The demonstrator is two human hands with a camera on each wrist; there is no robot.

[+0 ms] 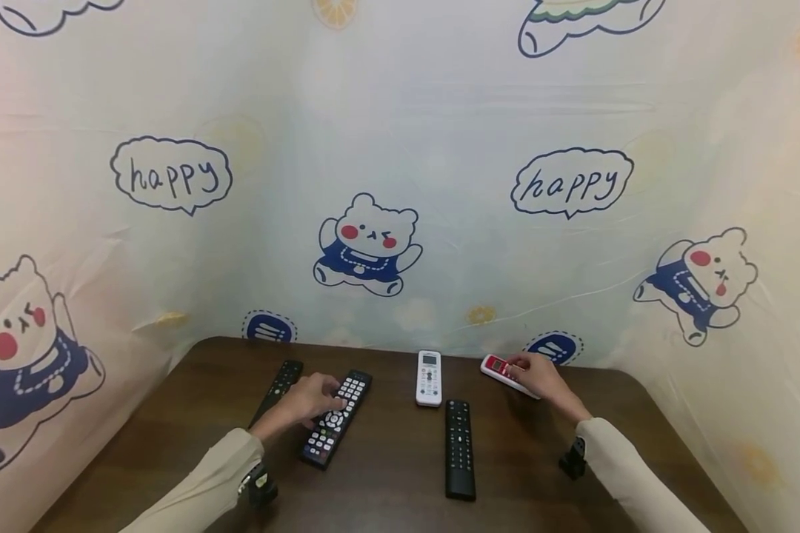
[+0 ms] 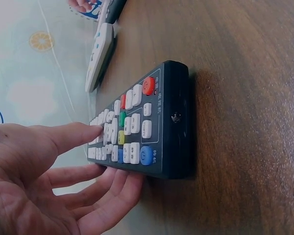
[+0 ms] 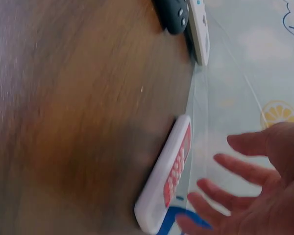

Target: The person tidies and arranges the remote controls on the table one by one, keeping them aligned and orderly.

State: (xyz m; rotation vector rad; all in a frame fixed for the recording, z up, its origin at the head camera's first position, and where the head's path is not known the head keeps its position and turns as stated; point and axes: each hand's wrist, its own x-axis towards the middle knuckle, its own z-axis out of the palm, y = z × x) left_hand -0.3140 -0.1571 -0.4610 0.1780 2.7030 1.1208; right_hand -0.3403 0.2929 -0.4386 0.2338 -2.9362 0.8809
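A long black remote control with white buttons [image 1: 335, 420] lies flat on the table under my left hand [image 1: 310, 400]. In the left wrist view, my thumb [image 2: 73, 137] reaches over its button face, and the other fingers lie along its side edge; whether they press on it cannot be told. Toward the back right, my right hand [image 1: 536, 371] is over a small white remote with a red face [image 1: 496, 364]. The right wrist view has the hand's fingers spread loosely beside that small remote [image 3: 161, 181], with a gap between them.
Left of my left hand lies a slim black remote [image 1: 281, 383], partly hidden. A white remote with a small screen [image 1: 430, 379] lies at the table's back middle, with another black remote [image 1: 460, 451] nearer me. Patterned cloth [image 1: 467, 259] surrounds the brown table [image 1: 387, 474].
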